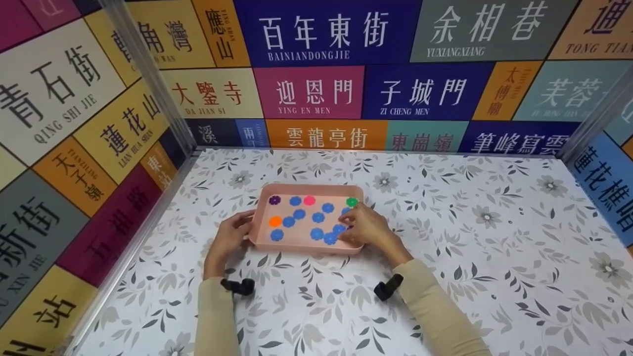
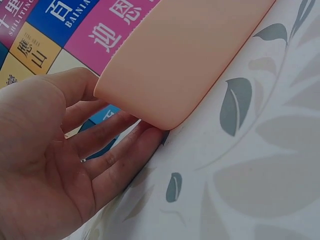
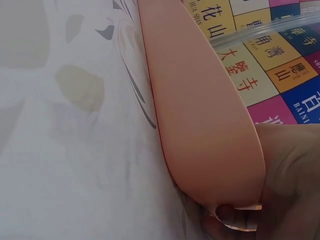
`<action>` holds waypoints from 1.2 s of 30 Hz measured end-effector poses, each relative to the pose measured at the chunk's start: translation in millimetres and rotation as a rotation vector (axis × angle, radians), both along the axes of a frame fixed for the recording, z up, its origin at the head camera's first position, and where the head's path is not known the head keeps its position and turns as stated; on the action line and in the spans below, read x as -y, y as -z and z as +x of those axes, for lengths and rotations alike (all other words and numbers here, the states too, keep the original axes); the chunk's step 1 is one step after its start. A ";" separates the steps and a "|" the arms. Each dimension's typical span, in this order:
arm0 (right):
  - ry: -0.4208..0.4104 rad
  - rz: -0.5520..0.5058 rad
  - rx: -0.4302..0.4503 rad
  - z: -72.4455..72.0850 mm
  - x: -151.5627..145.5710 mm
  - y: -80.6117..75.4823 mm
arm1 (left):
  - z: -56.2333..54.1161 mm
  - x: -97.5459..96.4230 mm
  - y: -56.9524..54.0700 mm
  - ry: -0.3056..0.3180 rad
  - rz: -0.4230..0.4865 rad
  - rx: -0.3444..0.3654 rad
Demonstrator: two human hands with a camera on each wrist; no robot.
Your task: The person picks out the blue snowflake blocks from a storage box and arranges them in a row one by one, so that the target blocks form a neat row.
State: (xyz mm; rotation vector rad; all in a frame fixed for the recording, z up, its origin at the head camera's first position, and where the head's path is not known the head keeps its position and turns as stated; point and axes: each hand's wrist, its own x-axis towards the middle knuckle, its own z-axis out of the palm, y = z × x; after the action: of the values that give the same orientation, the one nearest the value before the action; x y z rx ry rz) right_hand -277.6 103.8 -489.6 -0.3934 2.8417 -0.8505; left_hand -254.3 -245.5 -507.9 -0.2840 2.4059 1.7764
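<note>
A shallow pink tray (image 1: 296, 248) lies on the table, with flower-shaped pieces spread over its floor. Most are blue, such as one blue flower piece (image 1: 277, 235); a dark purple flower piece (image 1: 274, 200), a pink flower piece (image 1: 309, 200), an orange flower piece (image 1: 275, 221) and a green flower piece (image 1: 351, 201) lie among them. My left hand (image 1: 230, 238) holds the tray's left side, thumb at the rim and fingers lower against the wall. Over the tray's right end, my right hand (image 1: 370, 226) has bent fingers among the blue pieces; its fingertips are partly hidden, so a hold is unclear.
A white leaf-and-flower patterned cloth (image 1: 306, 306) covers the table under the tray. Panels with street names, such as a blue panel (image 1: 326, 54), stand behind and at both sides. Each wrist carries a black strap mount, one being the left mount (image 1: 242, 287).
</note>
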 end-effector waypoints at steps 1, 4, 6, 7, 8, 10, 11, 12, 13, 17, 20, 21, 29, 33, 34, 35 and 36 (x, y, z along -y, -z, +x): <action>0.001 -0.006 0.003 -0.6 -0.2 0.8 | 0.0 -0.1 0.1 0.001 -0.003 0.003; -0.002 -0.020 -0.005 -1.8 -0.6 2.3 | -0.1 -1.1 -0.3 -0.005 -0.009 0.015; 0.003 -0.027 -0.019 -2.2 -0.8 2.9 | -0.3 -2.0 -0.5 -0.002 -0.007 0.019; 0.008 -0.031 -0.025 -2.4 -1.0 3.2 | -0.7 -2.7 -1.1 0.000 -0.008 0.022; 0.011 -0.036 -0.027 -2.5 -1.2 3.4 | -1.1 -3.5 -1.5 -0.002 -0.005 0.025; 0.020 -0.045 -0.027 -2.5 -1.5 3.9 | -1.6 -4.1 -1.5 0.004 -0.004 0.026; 0.022 -0.049 -0.025 -2.2 -1.3 4.1 | -1.8 -4.0 -1.2 0.004 -0.008 0.027; 0.022 -0.053 -0.023 -1.9 -1.3 4.5 | -1.8 -4.0 -0.8 -0.001 -0.015 0.031; 0.021 -0.054 -0.021 -1.6 -1.1 4.7 | -1.8 -3.8 -0.4 -0.004 -0.017 0.033; 0.024 -0.064 -0.018 -0.6 0.0 3.7 | -1.7 -2.1 1.4 -0.007 -0.017 0.029; 0.025 -0.060 -0.017 -0.5 0.6 2.1 | -1.8 -1.1 2.8 -0.005 0.005 -0.003; 0.023 -0.055 -0.019 -0.6 0.6 1.7 | -1.8 -0.9 3.0 -0.001 0.006 -0.016; 0.008 -0.027 -0.032 -3.0 -1.1 2.9 | -1.4 -2.4 3.6 -0.002 0.002 -0.031; 0.002 -0.022 -0.032 -3.4 -1.3 4.3 | -1.0 -2.2 2.2 -0.006 -0.015 -0.002; 0.004 -0.021 -0.032 -3.1 -1.4 4.3 | -0.7 -2.0 1.9 -0.005 -0.008 0.000; 0.007 -0.018 -0.036 -2.9 -1.3 4.3 | -0.5 -1.8 1.5 -0.005 -0.001 0.002; 0.008 -0.015 -0.042 -2.6 -1.5 4.3 | -0.5 -1.6 1.4 -0.004 0.001 0.003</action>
State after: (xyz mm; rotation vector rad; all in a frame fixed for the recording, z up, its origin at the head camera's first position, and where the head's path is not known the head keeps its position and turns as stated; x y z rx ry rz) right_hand -280.2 105.3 -493.8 -0.4076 2.8789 -0.8761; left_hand -254.8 -243.9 -509.3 -0.2919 2.4040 1.7775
